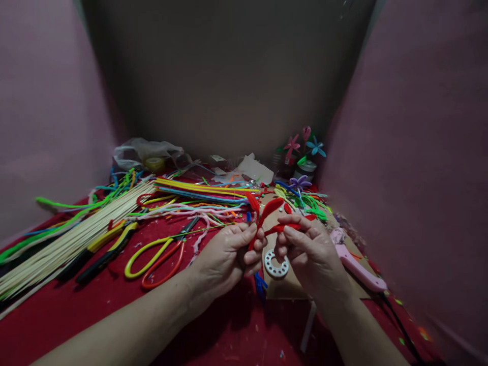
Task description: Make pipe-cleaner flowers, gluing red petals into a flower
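Note:
My left hand pinches a cluster of red pipe-cleaner petals between thumb and fingers, the petals spreading upward. Close beside it, my right hand is closed on another red pipe-cleaner piece, whose left end points at the cluster. I cannot tell whether the two red pieces are joined. A white ring with round holes lies on a piece of cardboard just below the hands. Scissors with one yellow and one red handle rest to the left of my left hand.
Pliers and a long bundle of pale sticks lie at left. Several coloured pipe cleaners are spread behind the hands. A pink glue gun with a black cord is at right. Pipe-cleaner flowers stand at the back right.

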A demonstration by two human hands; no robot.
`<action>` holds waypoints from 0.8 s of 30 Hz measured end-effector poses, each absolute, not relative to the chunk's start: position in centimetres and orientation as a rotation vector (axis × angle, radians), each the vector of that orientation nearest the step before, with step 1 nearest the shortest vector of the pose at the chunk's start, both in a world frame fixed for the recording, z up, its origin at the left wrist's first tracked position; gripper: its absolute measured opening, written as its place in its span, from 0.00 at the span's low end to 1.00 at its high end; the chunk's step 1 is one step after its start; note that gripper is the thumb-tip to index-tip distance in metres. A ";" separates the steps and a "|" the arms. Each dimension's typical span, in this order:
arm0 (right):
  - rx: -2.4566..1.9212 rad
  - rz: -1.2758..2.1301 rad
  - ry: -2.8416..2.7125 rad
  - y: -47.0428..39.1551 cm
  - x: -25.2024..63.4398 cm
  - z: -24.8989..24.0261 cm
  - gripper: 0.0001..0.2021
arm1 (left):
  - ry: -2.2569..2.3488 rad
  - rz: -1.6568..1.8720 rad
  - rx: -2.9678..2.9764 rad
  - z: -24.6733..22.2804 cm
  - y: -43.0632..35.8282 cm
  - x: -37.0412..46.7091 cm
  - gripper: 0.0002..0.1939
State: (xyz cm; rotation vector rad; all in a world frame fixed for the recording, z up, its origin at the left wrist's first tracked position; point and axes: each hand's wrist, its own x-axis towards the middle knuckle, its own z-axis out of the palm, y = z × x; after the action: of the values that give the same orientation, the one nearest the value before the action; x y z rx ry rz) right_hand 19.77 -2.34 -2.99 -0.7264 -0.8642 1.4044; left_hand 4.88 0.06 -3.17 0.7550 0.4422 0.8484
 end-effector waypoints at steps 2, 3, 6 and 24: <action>-0.775 1.344 -0.909 -2.4 20.4 -2.9 0.07 | 0.476 0.824 0.810 -3.3 0.1 4.8 0.10; -0.792 1.317 -0.934 -2.5 20.7 -2.7 0.07 | 0.503 0.821 0.838 -3.3 0.2 4.8 0.08; -0.797 1.258 -1.018 -2.8 21.6 -2.3 0.06 | 0.620 0.877 0.945 -2.9 0.1 4.7 0.06; -0.918 1.007 -1.152 -3.8 19.2 -2.2 0.04 | 0.679 0.936 1.165 -1.8 -1.4 5.3 0.09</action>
State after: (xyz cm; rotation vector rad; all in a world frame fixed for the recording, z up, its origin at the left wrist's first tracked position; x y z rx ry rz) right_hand 19.18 -3.85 -2.16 -0.9182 -1.1516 1.0073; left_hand 5.29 -1.42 -1.80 1.1652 0.6785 0.9362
